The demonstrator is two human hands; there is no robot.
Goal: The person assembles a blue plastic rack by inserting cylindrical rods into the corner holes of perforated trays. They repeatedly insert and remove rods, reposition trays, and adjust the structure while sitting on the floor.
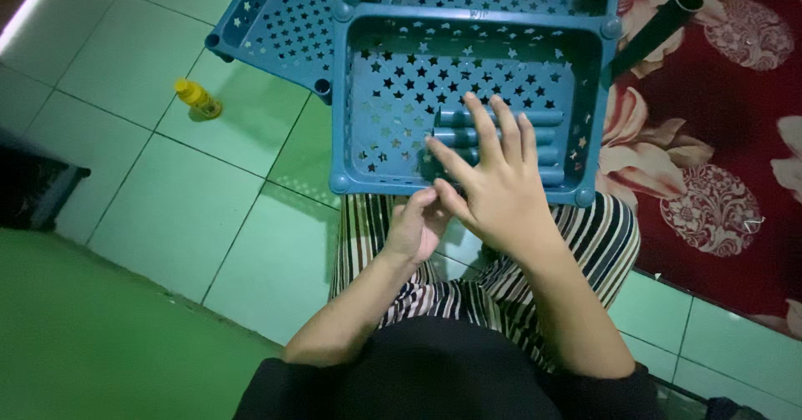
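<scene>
A blue plastic basket tray with star-shaped holes lies on the floor in front of my striped trousers. Several blue tubes lie side by side inside it, along its near side. My right hand reaches over the tray's near rim with fingers spread, fingertips resting on the tubes. My left hand sits just below the tray's near edge, fingers curled, touching the thumb side of my right hand. I cannot see anything in it.
Two more blue star-holed trays lie behind the first. A dark tube lies on the red floral carpet at the right. A small yellow bottle stands on the tiled floor at the left.
</scene>
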